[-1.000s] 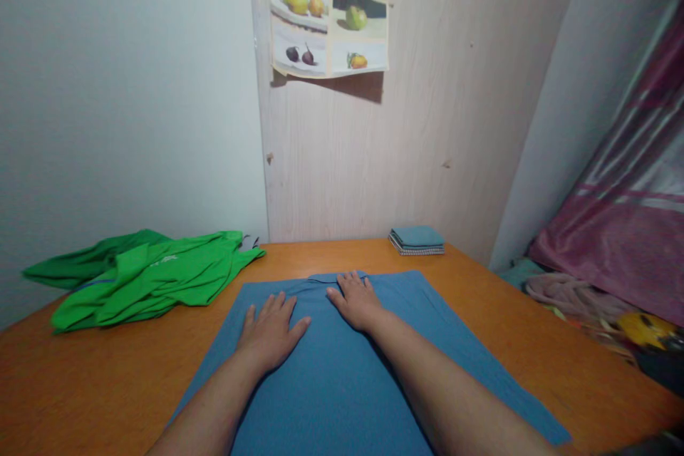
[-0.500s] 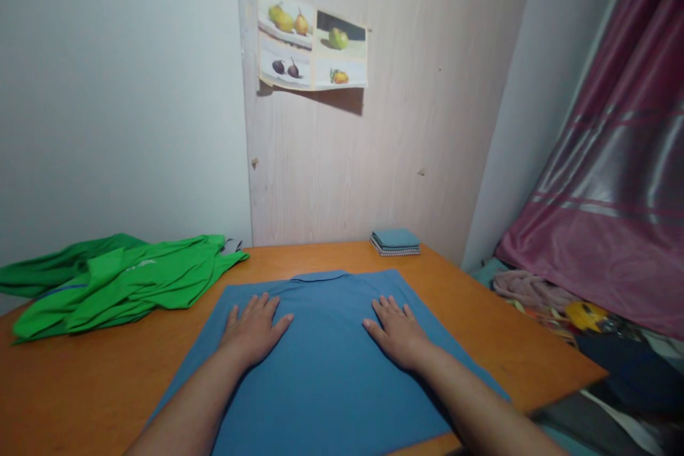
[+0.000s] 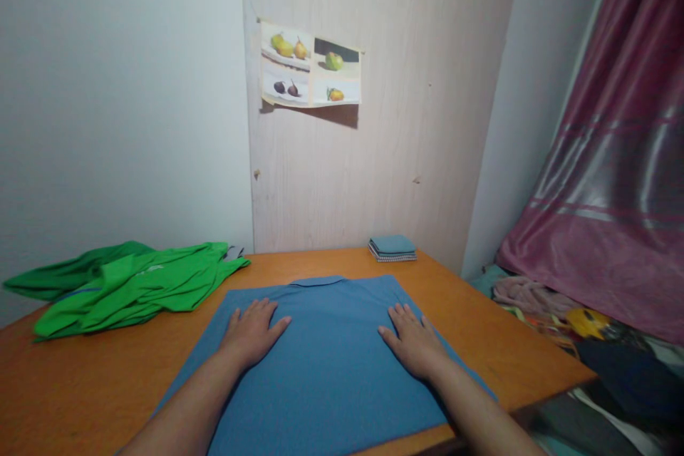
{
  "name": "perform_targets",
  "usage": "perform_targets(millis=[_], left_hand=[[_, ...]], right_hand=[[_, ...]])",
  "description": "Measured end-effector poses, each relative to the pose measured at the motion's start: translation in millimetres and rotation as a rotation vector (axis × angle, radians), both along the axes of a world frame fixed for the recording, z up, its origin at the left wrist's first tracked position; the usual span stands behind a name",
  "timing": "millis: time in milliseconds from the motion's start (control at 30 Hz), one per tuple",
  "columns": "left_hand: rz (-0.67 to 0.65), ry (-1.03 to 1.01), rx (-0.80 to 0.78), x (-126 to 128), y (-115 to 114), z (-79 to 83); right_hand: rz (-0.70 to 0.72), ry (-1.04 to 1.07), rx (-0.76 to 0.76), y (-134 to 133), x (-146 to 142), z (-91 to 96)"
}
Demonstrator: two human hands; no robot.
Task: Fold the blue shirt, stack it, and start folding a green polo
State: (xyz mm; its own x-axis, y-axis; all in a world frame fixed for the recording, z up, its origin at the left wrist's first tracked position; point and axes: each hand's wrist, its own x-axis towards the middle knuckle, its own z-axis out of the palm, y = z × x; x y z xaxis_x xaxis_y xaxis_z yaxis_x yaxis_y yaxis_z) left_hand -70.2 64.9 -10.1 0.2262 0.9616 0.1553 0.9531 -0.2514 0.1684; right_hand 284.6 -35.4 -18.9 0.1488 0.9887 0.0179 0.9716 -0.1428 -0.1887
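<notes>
A blue shirt (image 3: 325, 356) lies spread flat on the orange wooden table (image 3: 80, 385), its collar at the far edge. My left hand (image 3: 251, 331) rests palm down on the shirt's left part, fingers stretched out and slightly apart. My right hand (image 3: 414, 342) lies flat on the shirt near its right edge, fingers extended too. Neither hand holds anything.
A crumpled green garment (image 3: 122, 285) lies at the table's far left. A small stack of folded cloths (image 3: 392, 247) sits at the back by the wood panel. A fruit poster (image 3: 310, 64) hangs on the wall. A maroon curtain (image 3: 614, 178) and piled items stand right of the table.
My right hand has slid from the shirt's collar area outward to its right edge. My left hand stayed nearly in place. The camera view shifted slightly right and up.
</notes>
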Motion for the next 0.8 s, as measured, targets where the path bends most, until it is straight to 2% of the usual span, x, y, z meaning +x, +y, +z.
perform_targets(millis=[200, 367, 533, 633, 800], left_hand=[[-0.009, 0.079, 0.001, 4.3, -15.5, 10.7], [-0.016, 0.112, 0.009, -7.4, -48.5, 17.4], [0.012, 0.083, -0.017, -27.5, -79.9, 15.0], [0.037, 0.040, -0.035, -37.9, -87.1, 10.6], [0.042, -0.013, -0.036, -43.8, -86.8, 6.8]], right_hand=[[0.002, -0.026, -0.006, 3.1, 2.4, -3.3], [0.003, -0.054, 0.007, 6.2, 7.9, -11.2], [0.020, -0.077, 0.030, 10.8, 14.8, -20.0], [0.029, -0.075, 0.045, 12.6, 17.5, -22.6], [0.045, -0.078, 0.051, 12.7, 19.0, -22.1]])
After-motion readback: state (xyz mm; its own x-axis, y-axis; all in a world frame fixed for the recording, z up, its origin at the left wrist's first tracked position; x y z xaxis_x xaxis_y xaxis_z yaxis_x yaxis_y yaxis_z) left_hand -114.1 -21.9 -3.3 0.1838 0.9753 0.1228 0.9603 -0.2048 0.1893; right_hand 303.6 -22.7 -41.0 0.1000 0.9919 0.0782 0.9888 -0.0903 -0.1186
